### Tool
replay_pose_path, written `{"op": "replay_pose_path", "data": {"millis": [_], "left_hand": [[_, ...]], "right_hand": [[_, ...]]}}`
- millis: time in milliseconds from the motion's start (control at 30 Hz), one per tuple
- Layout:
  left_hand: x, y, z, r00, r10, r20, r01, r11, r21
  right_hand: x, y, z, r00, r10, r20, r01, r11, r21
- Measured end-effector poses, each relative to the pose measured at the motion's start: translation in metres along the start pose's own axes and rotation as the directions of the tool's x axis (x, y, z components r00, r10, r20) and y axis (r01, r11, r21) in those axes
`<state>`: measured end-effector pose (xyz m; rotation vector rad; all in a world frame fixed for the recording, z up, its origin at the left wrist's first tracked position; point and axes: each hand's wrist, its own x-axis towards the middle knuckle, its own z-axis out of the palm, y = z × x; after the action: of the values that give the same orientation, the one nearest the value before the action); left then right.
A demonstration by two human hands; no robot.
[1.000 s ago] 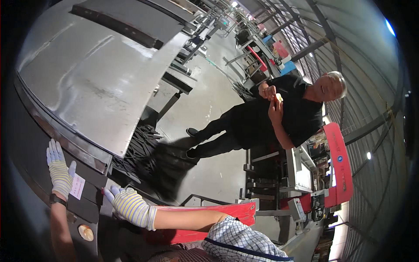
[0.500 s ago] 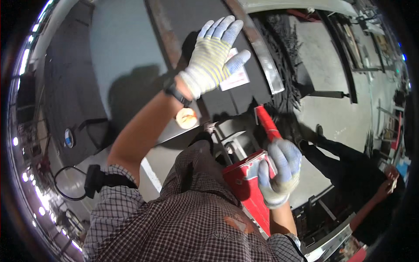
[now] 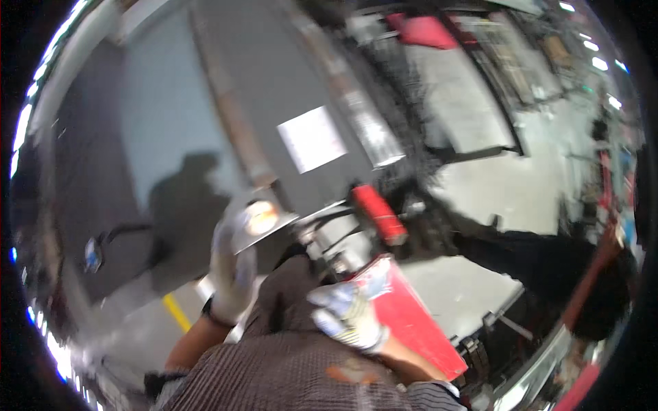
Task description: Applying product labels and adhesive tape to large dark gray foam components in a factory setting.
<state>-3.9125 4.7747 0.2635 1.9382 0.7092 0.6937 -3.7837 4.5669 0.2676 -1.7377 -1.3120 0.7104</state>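
My left hand [image 3: 233,270], in a pale knit glove, is beside the near table edge, next to a small round bright-and-orange thing [image 3: 262,217]. Motion smears its fingers. Near my body, my right hand [image 3: 347,318], gloved in white and blue, points left with fingers loosely out and nothing visible in them. It is close to the worn end of a red box [image 3: 418,322]. Beyond that box lies a red cylinder [image 3: 379,214], untouched by either hand. A white sheet of paper [image 3: 312,139] lies on the dark panel [image 3: 267,82].
A metal strip [image 3: 370,130] runs along the panel's right side, with black strands [image 3: 397,116] beyond it. On the right stands another person in dark clothes [image 3: 548,274]. A yellow line [image 3: 177,312] marks the floor at lower left.
My left hand has come off the paper, back and down to the table's near edge. My right hand has left the red cylinder and moved left toward my body. The view has shifted.
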Motion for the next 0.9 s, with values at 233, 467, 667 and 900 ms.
{"op": "replay_pose_path", "data": {"millis": [233, 467, 667, 900], "left_hand": [[-0.065, 0.052, 0.065, 0.896, -0.104, 0.431, 0.326, 0.813, -0.482], [-0.088, 0.085, 0.119, 0.749, 0.168, 0.641, 0.357, 0.712, -0.605], [-0.107, 0.104, 0.136, 0.72, 0.22, 0.659, 0.282, 0.774, -0.567], [-0.122, 0.099, 0.139, 0.741, 0.213, 0.636, 0.199, 0.836, -0.511]], "right_hand": [[-0.037, -0.001, 0.01, 0.899, 0.252, -0.358, -0.15, 0.946, 0.288], [-0.071, 0.003, -0.004, 0.73, 0.416, -0.543, -0.187, 0.885, 0.427], [-0.086, 0.002, -0.007, 0.665, 0.551, -0.504, 0.012, 0.667, 0.745], [-0.096, 0.008, -0.012, 0.704, 0.631, -0.326, 0.006, 0.454, 0.891]]}}
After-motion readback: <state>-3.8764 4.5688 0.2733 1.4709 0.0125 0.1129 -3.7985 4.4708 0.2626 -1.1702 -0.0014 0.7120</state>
